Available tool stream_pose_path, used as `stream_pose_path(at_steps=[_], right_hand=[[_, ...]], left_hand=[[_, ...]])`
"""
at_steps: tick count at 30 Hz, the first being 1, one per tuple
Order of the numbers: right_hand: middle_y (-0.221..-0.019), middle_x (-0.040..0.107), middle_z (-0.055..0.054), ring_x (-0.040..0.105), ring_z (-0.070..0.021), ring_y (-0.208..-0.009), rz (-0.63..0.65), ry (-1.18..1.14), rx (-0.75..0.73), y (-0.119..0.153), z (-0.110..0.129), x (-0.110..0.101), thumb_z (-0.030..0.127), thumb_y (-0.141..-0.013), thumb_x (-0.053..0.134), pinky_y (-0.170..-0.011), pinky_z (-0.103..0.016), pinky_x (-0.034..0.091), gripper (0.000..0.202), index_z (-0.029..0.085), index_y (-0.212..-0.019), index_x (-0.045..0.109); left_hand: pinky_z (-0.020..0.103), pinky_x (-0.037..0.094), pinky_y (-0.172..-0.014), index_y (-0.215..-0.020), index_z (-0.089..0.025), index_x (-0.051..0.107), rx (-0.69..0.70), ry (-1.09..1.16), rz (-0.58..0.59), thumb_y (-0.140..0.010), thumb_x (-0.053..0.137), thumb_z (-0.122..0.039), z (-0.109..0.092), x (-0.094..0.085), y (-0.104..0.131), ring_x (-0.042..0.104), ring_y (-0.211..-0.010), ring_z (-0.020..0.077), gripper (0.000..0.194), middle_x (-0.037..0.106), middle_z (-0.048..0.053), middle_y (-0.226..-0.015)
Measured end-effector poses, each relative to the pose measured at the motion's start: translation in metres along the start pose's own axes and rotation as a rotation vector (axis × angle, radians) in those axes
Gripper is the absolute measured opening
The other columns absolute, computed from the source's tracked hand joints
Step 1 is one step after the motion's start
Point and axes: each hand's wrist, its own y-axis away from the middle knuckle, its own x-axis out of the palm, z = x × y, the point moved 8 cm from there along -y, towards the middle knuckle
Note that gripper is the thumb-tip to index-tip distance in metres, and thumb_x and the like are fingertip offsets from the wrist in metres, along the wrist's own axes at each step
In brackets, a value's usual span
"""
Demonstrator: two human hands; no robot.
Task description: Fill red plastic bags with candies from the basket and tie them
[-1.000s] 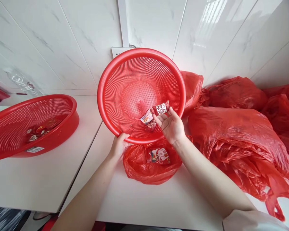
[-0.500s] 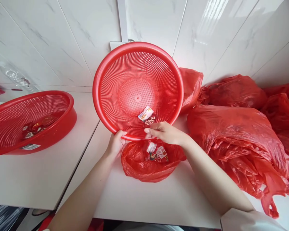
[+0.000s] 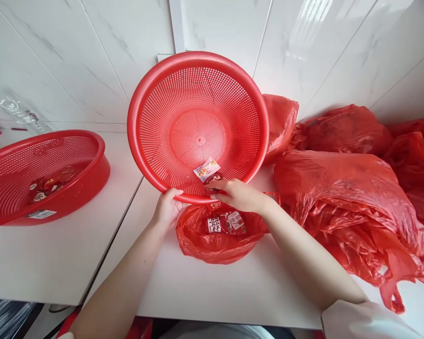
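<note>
A large red plastic colander basket (image 3: 198, 127) is tipped toward me, its inside facing me. My left hand (image 3: 167, 207) is closed on its lower rim, thumb over the edge. Inside, near the low side, lie a pale printed packet (image 3: 207, 169) and a dark red packet (image 3: 214, 177). My right hand (image 3: 238, 194) reaches over the rim, its outstretched fingers touching the dark red packet. Beneath the rim an open red plastic bag (image 3: 219, 249) rests on the table, with several small printed packets (image 3: 234, 220) in it; the basket hides its far side.
On the left stands another red colander basket (image 3: 101, 165) containing packets. Several filled red plastic bags (image 3: 339, 183) lie at the right. A clear plastic bottle (image 3: 19, 110) is near the tiled wall (image 3: 92, 42). A seam divides the white tabletop (image 3: 183, 292).
The basket has shifted slightly up and left. A packet that was falling over the rim now lies in the bag. My right fingers have moved left over the dark red packet.
</note>
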Motion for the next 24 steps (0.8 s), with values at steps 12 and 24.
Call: stream_pose_path(at_steps=[12, 24], right_hand=[[-0.121, 0.065, -0.015, 0.063, -0.0235, -0.112, -0.237, -1.397, 0.112, -0.008, -0.004, -0.018, 0.066, -0.091, 0.034, -0.089, -0.038, 0.056, 0.061, 0.015, -0.115, 0.058], [-0.121, 0.065, -0.001, 0.065, -0.0128, -0.105, -0.401, -1.414, 0.101, -0.006, -0.021, -0.018, 0.013, -0.075, 0.069, -0.092, -0.026, 0.055, 0.033, 0.022, -0.105, 0.063]], left_hand=[[0.043, 0.055, -0.088, -0.116, -0.008, 0.062, -0.027, 0.04, -0.005, -0.073, 0.056, -0.019, -0.002, 0.005, 0.003, 0.069, -0.097, 0.0298, 0.045, 0.072, 0.014, -0.101], [0.046, 0.056, -0.086, -0.114, -0.007, 0.061, -0.065, 0.047, 0.053, -0.075, 0.054, -0.019, 0.001, 0.012, 0.005, 0.068, -0.097, 0.0306, 0.041, 0.071, 0.015, -0.105]])
